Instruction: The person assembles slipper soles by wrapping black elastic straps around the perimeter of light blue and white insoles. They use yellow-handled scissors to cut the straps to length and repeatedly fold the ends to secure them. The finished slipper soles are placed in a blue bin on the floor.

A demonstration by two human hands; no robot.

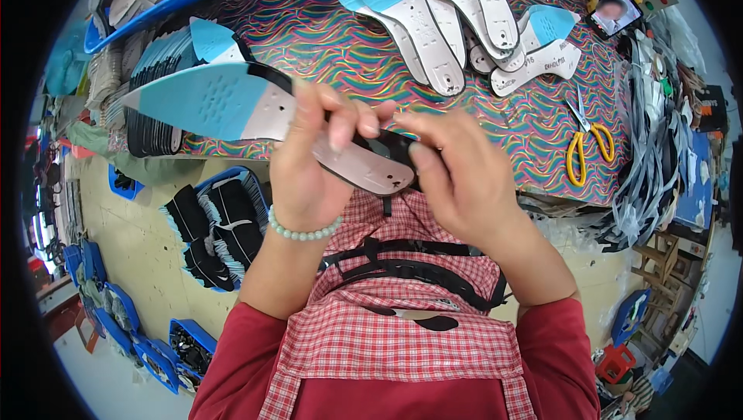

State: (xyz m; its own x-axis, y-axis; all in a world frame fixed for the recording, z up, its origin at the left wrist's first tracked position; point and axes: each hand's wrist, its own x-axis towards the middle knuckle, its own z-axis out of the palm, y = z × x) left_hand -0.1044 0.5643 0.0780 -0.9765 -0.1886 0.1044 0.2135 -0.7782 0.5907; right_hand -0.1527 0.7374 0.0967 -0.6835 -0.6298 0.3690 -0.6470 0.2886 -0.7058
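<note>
Across the middle of the insole, my left hand [313,153] is closed with its fingers wrapped over it. The insole [220,102] has a pale blue, patterned forefoot pointing left and an off-white heel pointing right. Black material [398,147] shows along its far edge and around the heel. At that heel end my right hand [464,172] pinches the black material between thumb and fingers. The fingers partly hide the insole's middle. Behind it at the left stands a dense row of stacked insoles [159,130], with black edges and blue tops.
On the patterned tabletop [309,41] lie several blue-and-white insoles [422,29], cut pieces [542,68] and yellow-handled scissors [588,149]. A phone [615,13] stands far right, above hanging grey strips [654,133]. Blue bins [193,346] and bundled black pieces [232,203] are below, left.
</note>
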